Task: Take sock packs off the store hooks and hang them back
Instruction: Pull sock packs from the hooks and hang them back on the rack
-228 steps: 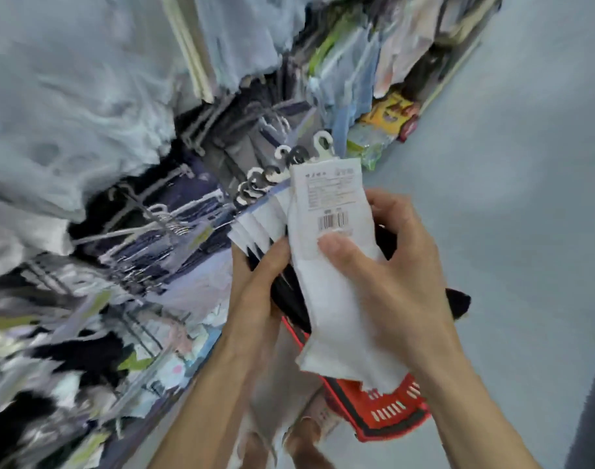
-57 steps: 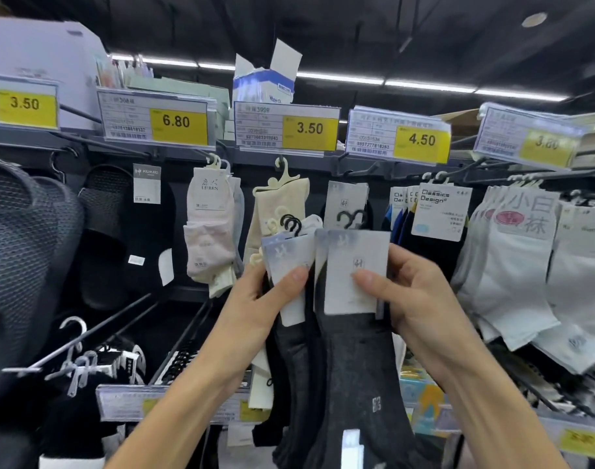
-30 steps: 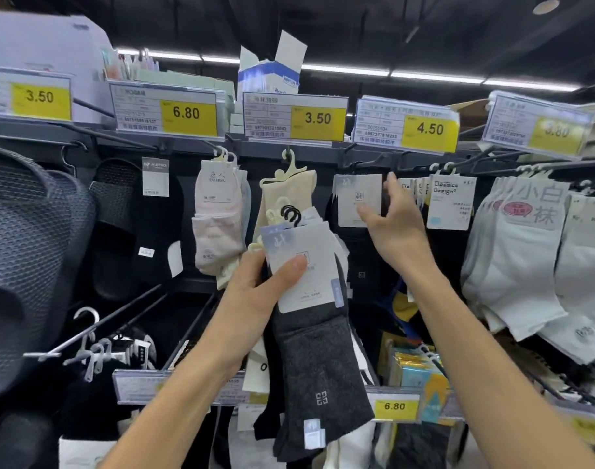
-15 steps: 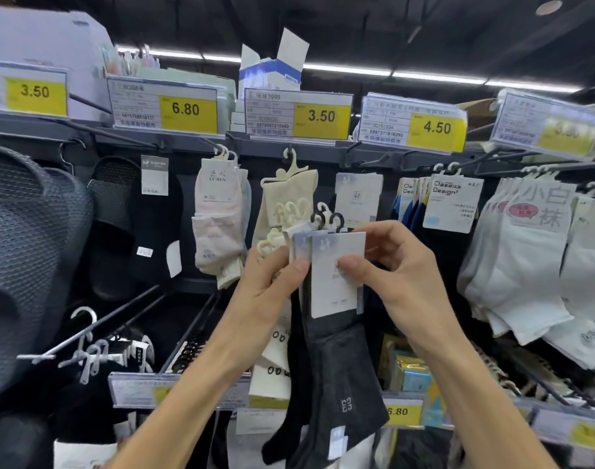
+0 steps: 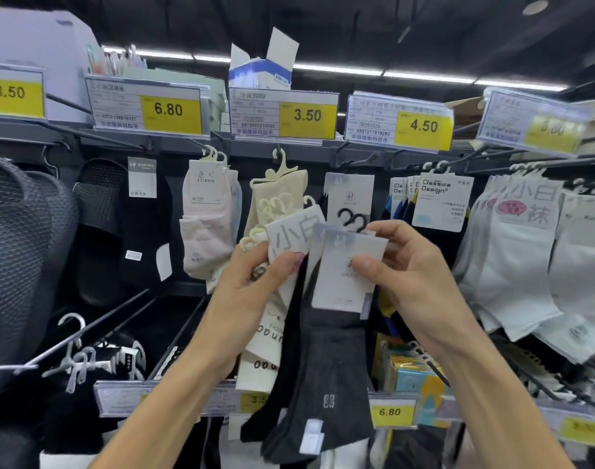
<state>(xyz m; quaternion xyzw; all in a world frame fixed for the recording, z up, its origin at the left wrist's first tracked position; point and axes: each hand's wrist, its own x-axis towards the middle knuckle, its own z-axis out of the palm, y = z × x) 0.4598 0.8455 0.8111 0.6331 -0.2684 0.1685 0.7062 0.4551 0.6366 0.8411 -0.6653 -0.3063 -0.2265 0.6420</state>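
My left hand clutches a bundle of sock packs, cream and white ones fanned out, with several hanger hooks sticking up. My right hand pinches the white card of a dark grey sock pack at the front of the bundle, thumb on the card. Two black hanger hooks poke up above that card. A matching grey-card pack hangs on the store hook under the 4.50 price tag, just above my hands.
Price tags run along the top rail. Pink socks and a cream pack hang left of centre, white socks at right, dark slippers at far left. Bare metal pegs stick out at lower left.
One second ago my right hand was up at the pack on the 4.50 hook. It came down to the bundle and now pinches the front grey pack, which has shifted right.
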